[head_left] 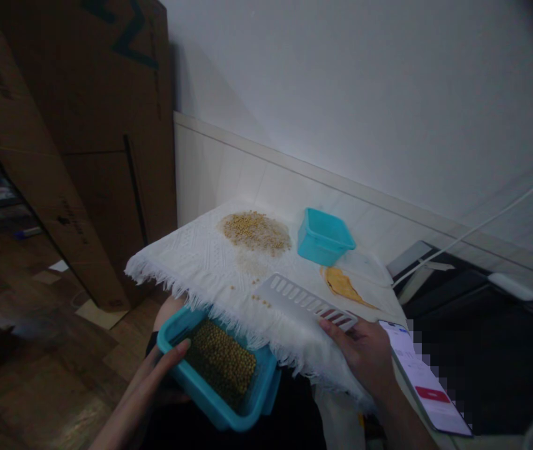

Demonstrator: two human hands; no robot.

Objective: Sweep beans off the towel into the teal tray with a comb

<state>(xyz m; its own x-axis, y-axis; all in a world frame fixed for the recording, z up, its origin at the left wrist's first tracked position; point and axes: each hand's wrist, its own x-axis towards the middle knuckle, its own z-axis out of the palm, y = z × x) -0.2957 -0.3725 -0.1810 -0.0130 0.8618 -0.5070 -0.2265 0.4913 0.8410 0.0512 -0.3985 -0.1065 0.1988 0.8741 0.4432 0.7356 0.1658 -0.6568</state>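
Observation:
My left hand [169, 364] grips the near left rim of a teal plastic container [214, 409], tilted over my lap below the table edge. Inside it lie yellow soybeans [231, 356] beside small dark green beans [203, 362]. My right hand [364, 350] is closed on one end of a flat, pale grey slotted plastic piece [289, 307], whose far end rests on or just over the white cloth [200, 250]. A few loose beans [260, 301] lie by that end. Farther back, a pile of soybeans [254, 231] mixed with fine pale grains spreads over the cloth.
A second teal container [325, 237] stands upright at the table's back. Near it lies a flat yellow-orange piece [343, 284]. A phone [428, 381] with a lit screen is at the right edge. Tall cardboard boxes [92, 156] stand left; a white wall [364, 94] rises behind.

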